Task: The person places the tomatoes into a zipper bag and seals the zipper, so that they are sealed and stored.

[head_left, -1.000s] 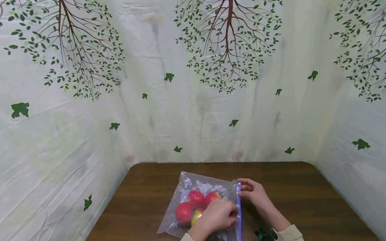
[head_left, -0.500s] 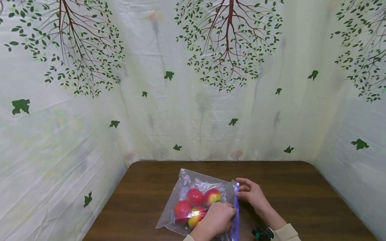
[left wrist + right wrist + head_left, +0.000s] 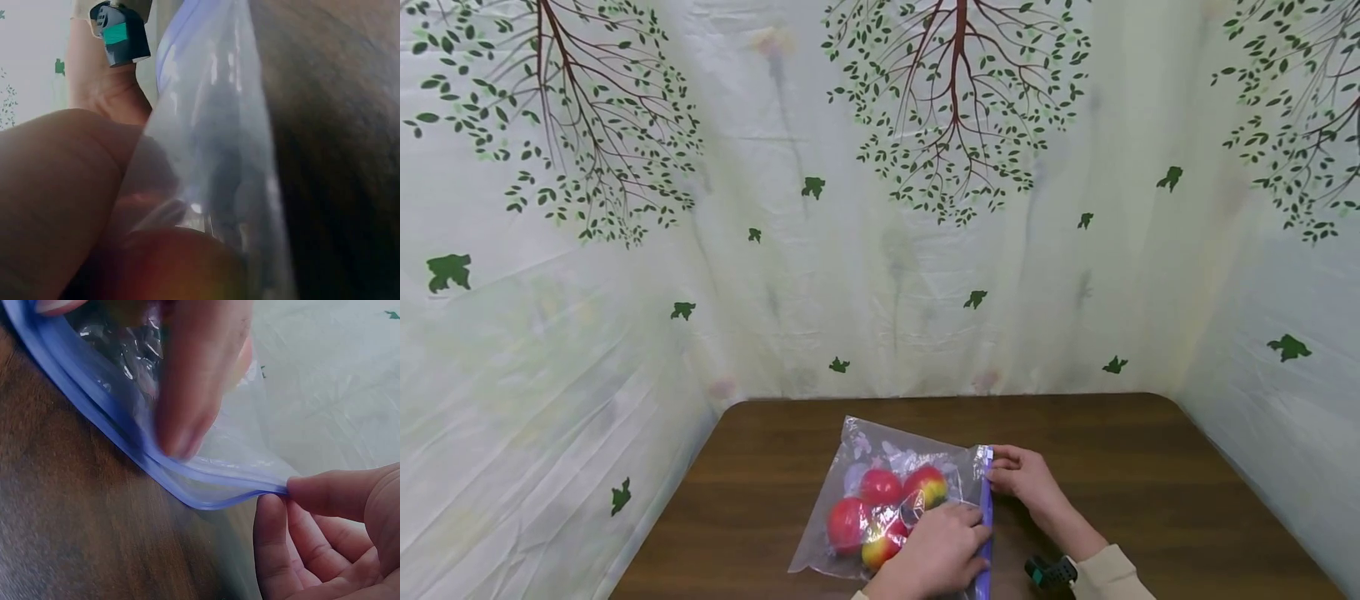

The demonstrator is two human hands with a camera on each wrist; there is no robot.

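A clear zip bag (image 3: 865, 450) with a blue zip strip lies on the table, holding several red and yellow apples (image 3: 880, 487). My right hand (image 3: 1030, 483) pinches the far corner of the strip between thumb and fingers, plainest in the right wrist view. Over the bag's near part is my left hand (image 3: 943, 546), its fingers at the strip. There one finger (image 3: 194, 381), blurred and fairly straight, is apart from another fingertip on the strip. Between the two blue edges (image 3: 206, 503) a gap shows near the pinched corner. An apple (image 3: 181, 269) sits under the film beside the left hand.
The brown wooden table (image 3: 760, 483) stretches around the bag. A pale curtain (image 3: 895, 333) printed with trees and leaves hangs behind it and along both sides. On the right wrist is a dark strapped device (image 3: 1051, 573) with a green patch.
My left hand's fingers, more curled at the strip before, have loosened and spread. More of the apples shows from under it. The right hand keeps its pinch on the corner.
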